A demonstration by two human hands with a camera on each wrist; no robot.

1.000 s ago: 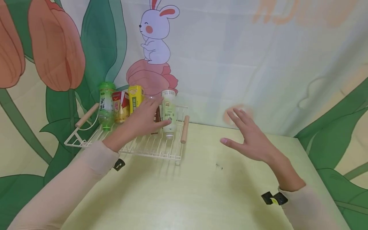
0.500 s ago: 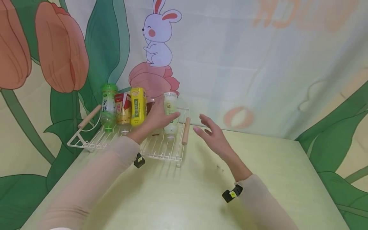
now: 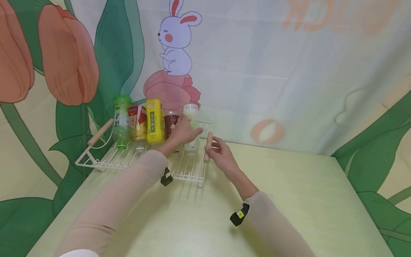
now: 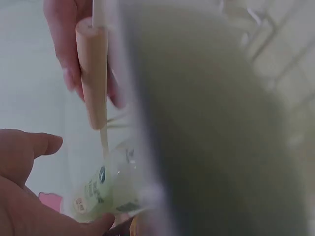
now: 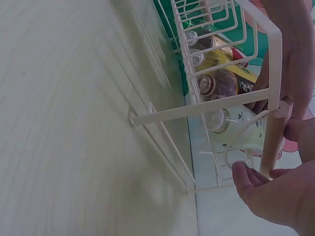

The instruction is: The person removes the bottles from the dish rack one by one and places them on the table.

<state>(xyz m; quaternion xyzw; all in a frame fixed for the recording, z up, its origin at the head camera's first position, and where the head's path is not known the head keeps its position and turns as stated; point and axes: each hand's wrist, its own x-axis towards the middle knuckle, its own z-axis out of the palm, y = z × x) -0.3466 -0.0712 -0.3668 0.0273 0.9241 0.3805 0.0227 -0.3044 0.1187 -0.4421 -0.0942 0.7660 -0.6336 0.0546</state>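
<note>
My left hand (image 3: 184, 131) reaches over the rightmost bottle, a pale green and white one (image 3: 191, 110) that stands cap down in a white wire rack (image 3: 189, 176). In the left wrist view its thumb (image 4: 48, 143) stands apart from the bottle, while a fingertip (image 4: 104, 222) overlaps the label. Over at the rack's right end, my right hand (image 3: 224, 159) holds the wooden handle (image 3: 208, 157), thumb on one side and curled fingers on the other. Beside the left fingers is a brown-labelled bottle (image 3: 170, 123), partly covered by that hand.
Left of the brown bottle, the rack also bears a yellow bottle (image 3: 155, 121), a red and gold one (image 3: 137, 123) and a green-capped one (image 3: 121, 121). Another wooden handle (image 3: 100, 132) is at the rack's left end. A printed curtain (image 3: 237, 71) hangs behind the pale table (image 3: 305, 185).
The right hand has come left from over the table and taken hold of the rack's handle. The left hand has shifted right along the bottles, uncovering the yellow one.
</note>
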